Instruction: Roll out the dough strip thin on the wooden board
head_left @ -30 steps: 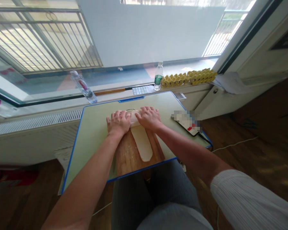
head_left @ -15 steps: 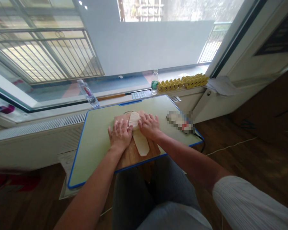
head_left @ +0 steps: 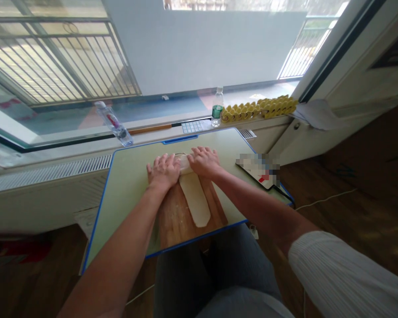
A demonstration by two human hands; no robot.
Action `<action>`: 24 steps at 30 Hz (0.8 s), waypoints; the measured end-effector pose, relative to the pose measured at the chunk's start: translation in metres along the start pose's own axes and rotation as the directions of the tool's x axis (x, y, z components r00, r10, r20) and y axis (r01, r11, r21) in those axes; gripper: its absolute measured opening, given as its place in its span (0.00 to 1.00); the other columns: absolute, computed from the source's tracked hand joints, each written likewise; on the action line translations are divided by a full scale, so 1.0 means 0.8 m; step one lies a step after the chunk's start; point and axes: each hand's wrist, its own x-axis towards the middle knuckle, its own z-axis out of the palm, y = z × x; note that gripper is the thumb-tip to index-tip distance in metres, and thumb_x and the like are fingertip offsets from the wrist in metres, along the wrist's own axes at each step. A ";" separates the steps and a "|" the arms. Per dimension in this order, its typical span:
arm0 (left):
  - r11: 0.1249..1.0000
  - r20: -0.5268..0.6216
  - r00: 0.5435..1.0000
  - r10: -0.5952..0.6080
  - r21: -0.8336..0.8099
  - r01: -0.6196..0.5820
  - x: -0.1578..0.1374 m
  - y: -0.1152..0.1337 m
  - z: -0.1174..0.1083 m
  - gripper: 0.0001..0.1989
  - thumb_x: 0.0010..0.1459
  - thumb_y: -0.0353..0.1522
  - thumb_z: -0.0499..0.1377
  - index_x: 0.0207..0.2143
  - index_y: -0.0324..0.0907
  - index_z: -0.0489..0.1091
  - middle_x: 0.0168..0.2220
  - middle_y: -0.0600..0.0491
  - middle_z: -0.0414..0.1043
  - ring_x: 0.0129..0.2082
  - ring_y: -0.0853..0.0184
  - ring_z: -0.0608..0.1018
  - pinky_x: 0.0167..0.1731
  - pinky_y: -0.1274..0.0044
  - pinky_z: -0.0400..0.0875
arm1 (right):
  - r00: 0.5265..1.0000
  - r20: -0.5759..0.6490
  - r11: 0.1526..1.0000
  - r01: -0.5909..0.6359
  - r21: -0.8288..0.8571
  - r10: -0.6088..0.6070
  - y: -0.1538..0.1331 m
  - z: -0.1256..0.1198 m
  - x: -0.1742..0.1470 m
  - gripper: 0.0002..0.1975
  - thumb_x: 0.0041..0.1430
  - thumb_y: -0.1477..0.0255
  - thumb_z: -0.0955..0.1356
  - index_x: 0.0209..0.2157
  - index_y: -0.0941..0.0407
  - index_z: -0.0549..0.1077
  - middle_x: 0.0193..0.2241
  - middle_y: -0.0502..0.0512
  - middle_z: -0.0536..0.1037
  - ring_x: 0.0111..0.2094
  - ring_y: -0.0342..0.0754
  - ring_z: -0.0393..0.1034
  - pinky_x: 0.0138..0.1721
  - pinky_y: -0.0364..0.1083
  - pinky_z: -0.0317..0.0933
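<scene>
A long strip of pale dough (head_left: 198, 201) lies flat on a wooden board (head_left: 173, 221). Across its far end sits a whitish rolling pin (head_left: 185, 164), mostly covered by my hands. My left hand (head_left: 163, 170) rests palm down on the pin's left part, fingers stretched forward and a little apart. On the right part lies my right hand (head_left: 204, 161), also palm down with fingers extended. Both hands press on the pin from above rather than wrapping round it. The dough beyond the pin is hidden.
The board lies on a light green table (head_left: 126, 194) with a blue edge. A partly blurred flat device (head_left: 257, 174) with a black cord lies at the right. Behind stand a tilted bottle (head_left: 114, 123), an upright bottle (head_left: 217, 108) and yellow egg trays (head_left: 258, 108).
Both hands and the rolling pin have moved away from me toward the dough's far end. More of the strip shows on the near side. The view has shifted slightly.
</scene>
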 end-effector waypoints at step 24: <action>1.000 0.054 0.999 -0.003 -0.009 0.004 0.026 -0.001 -0.002 0.35 0.72 0.51 0.39 0.72 0.53 0.64 0.77 0.46 0.57 0.75 0.48 0.60 0.72 0.44 0.50 | 0.999 -0.001 0.999 -0.034 0.038 0.034 0.001 0.004 0.044 0.26 0.75 0.53 0.58 0.59 0.53 0.75 0.61 0.62 0.79 0.61 0.62 0.70 0.62 0.59 0.62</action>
